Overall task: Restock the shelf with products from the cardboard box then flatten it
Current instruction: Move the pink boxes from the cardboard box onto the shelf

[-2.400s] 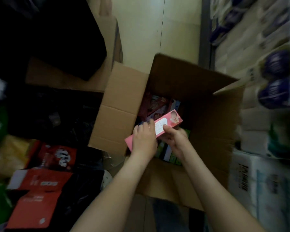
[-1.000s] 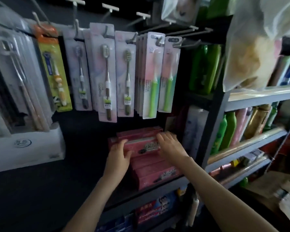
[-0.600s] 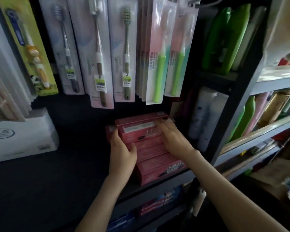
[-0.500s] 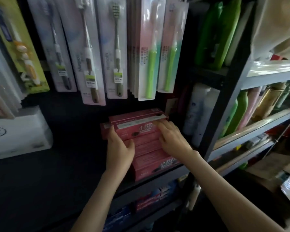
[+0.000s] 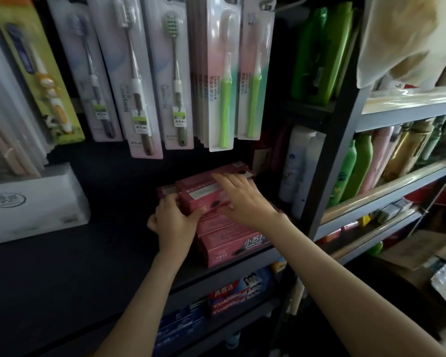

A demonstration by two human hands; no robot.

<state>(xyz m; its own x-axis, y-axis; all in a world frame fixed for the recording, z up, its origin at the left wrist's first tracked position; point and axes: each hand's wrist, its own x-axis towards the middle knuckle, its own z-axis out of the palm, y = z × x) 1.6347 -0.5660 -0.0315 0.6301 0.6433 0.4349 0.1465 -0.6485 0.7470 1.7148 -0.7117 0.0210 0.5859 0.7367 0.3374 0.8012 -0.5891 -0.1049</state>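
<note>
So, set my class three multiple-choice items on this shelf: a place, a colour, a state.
1. Where is the stack of pink boxes? A on the floor; B below the hanging toothbrushes; C in a cardboard box.
2. What colour are the two rightmost toothbrush handles? A green; B blue; C black.
3. How is the right hand? A clenched, empty; B hanging free; C laid flat on the top pink box.
Key: 1B, packs hang right above the stack; 2A, both handles are bright green; 3C, it lies flat across the box.
</note>
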